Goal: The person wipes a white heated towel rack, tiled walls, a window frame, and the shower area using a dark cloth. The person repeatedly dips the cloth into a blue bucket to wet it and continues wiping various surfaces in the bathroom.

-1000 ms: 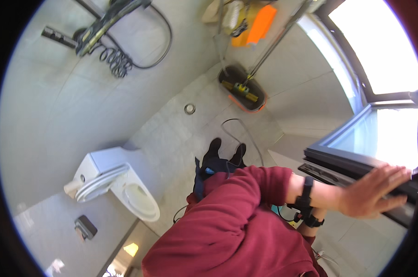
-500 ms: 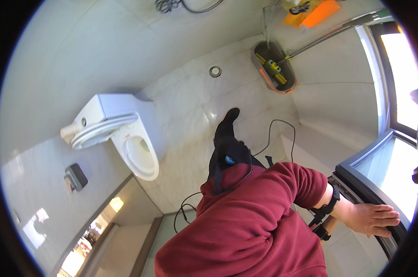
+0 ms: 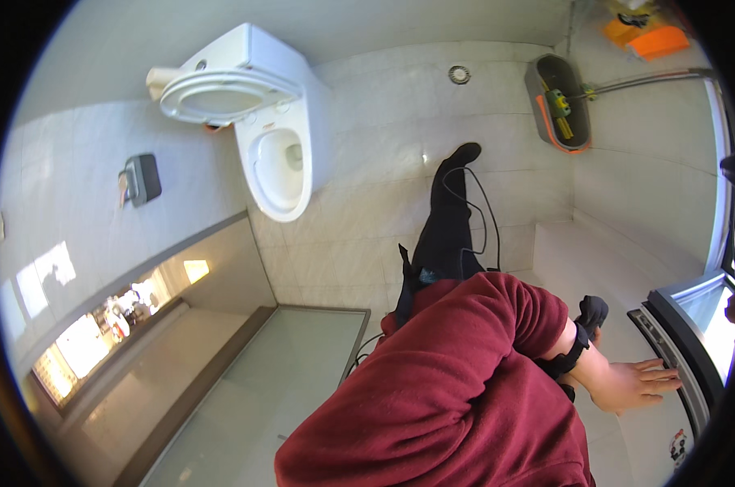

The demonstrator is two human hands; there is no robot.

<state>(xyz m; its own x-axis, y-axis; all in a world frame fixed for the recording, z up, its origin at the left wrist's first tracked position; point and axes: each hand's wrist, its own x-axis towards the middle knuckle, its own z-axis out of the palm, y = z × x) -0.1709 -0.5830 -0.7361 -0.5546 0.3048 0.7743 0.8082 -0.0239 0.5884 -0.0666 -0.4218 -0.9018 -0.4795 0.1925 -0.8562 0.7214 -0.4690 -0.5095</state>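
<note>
My left hand [image 3: 633, 385] reaches across to the right with its fingers stretched out and nothing held. Its fingertips lie at the inner edge of a dark-framed window sash [image 3: 682, 349]; whether they press on it I cannot tell. A black strap [image 3: 574, 351] circles the left wrist below a maroon sleeve. Under that arm a little skin of my right hand [image 3: 599, 335] shows beside a rounded dark object [image 3: 593, 312]; the fingers are hidden. Below the window a pale ledge [image 3: 619, 284] runs along the wall, with a small black, white and red sticker [image 3: 677, 446] near the frame.
A white toilet [image 3: 314, 154] with its lid up stands at left. A grey mop bucket [image 3: 538, 89] with an orange handle and a mop [image 3: 558, 104] sits in the far right corner. A thin black cable [image 3: 489, 203] loops by my leg. A glass panel [image 3: 262, 390] lies lower left.
My view has swung to the right and down. The left hand has slid back from the sash to its inner edge. The dark object by the right hand has come into view above the left wrist.
</note>
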